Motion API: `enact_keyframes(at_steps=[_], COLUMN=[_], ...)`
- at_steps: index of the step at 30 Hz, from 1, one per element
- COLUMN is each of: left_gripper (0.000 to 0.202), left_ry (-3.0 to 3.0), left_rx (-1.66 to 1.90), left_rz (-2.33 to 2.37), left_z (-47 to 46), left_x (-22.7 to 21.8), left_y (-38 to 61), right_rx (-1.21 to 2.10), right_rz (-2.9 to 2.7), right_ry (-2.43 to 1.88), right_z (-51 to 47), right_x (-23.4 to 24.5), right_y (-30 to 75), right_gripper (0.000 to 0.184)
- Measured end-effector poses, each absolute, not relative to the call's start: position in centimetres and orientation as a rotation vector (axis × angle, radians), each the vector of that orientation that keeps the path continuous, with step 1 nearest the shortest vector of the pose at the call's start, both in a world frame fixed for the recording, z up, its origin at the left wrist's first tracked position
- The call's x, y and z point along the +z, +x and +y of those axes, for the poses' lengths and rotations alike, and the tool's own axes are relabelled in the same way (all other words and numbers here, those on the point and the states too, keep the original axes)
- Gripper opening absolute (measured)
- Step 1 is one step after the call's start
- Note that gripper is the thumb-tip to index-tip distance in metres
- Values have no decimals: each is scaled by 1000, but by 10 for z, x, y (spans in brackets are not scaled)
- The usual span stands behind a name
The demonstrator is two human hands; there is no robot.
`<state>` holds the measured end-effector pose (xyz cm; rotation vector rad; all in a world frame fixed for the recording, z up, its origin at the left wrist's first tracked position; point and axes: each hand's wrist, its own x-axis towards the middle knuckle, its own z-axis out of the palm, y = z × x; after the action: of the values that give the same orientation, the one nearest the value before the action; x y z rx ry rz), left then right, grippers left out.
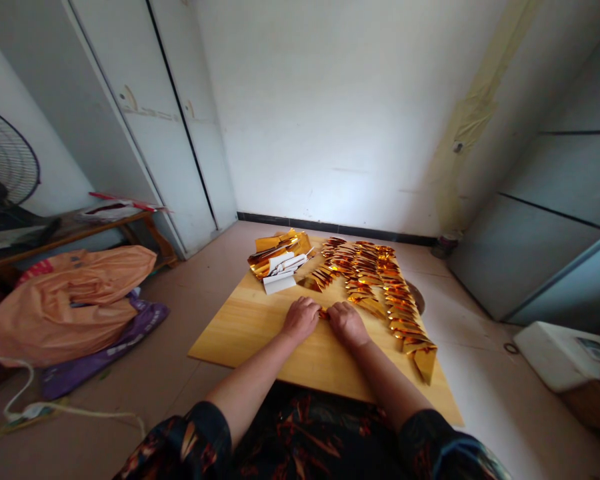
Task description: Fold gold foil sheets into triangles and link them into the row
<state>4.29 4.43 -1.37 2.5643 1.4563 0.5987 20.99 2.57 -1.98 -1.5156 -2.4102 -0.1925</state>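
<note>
In the head view, our left hand (301, 319) and right hand (348, 325) meet over the wooden board (250, 337), fingers bent together and clamped on either end of a small gold foil piece (323, 313), probably to steady it flat. Folded gold foil pieces (395, 293) overlap in rows rightward, likely to save space; loose gold foil sheets (267, 248) lie beyond the left hand, seemingly for easy reach.

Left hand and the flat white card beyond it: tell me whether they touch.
Apart. The head view shows bare wooden board between the left hand and the white card.
</note>
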Motion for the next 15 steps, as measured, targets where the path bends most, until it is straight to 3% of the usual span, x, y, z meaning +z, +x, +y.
enact_keyframes(at_steps=[6,15], left_gripper=[21,34], left_ry=[2303,1876], left_rx=[709,855], left_rz=[1561,1395], left_z=[44,50], left_x=[-14,-19], left_y=[51,48], right_rx=[-176,-152], right_rz=[-2269,-2148], right_ry=[-1576,-1469], right_z=[26,31], right_x=[-27,-40], right_y=[206,209], right_gripper=[20,20])
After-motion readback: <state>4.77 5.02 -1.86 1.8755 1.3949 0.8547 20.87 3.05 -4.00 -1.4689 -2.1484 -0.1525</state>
